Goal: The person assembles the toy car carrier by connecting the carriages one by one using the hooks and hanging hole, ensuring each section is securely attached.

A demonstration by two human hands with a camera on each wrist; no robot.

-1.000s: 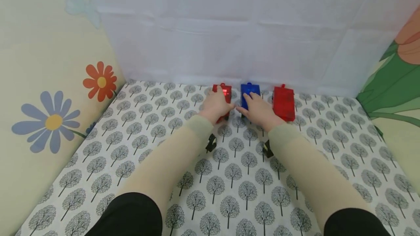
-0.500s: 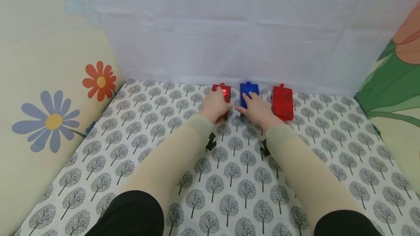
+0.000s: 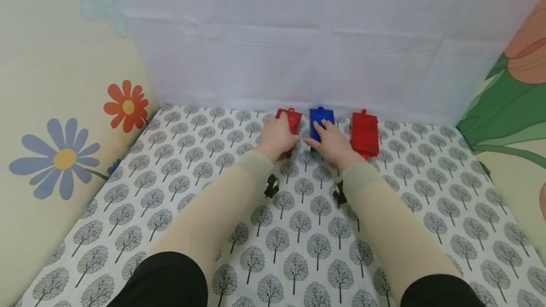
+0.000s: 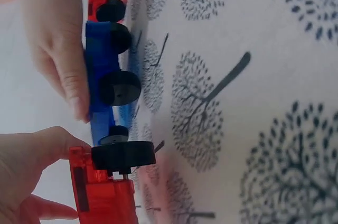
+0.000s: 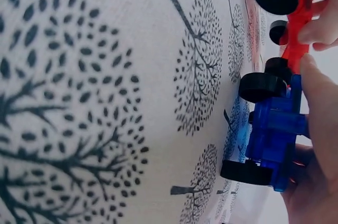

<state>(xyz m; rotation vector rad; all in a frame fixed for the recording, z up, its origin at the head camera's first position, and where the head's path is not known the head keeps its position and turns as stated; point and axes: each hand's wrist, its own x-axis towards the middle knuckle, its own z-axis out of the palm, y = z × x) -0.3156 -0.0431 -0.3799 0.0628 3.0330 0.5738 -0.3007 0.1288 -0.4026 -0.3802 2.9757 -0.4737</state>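
My left hand (image 3: 274, 135) grips the left red toy car (image 3: 294, 117), its index finger over the top and thumb at the right side. My right hand (image 3: 334, 143) rests on the blue toy car (image 3: 322, 114), fingers spread over its top and thumb along the left side. In the left wrist view the left red car (image 4: 108, 197) shows translucent plastic and a large black wheel. The blue car (image 5: 272, 129) stands on black wheels in the right wrist view. Farther right, a second red toy car (image 3: 365, 134) is partly behind my right wrist.
The tree-print cloth (image 3: 298, 250) covers the table. Behind the cars rises a white cloth backdrop (image 3: 264, 56). Side panels with a blue flower (image 3: 64, 159) and a green leaf (image 3: 503, 112) border both sides. Black wrist straps (image 3: 271, 186) show below the hands.
The left red car has turned slightly and shifted a little to the right under my left hand. The blue car and the right red car look unmoved; the head view has drifted a little.
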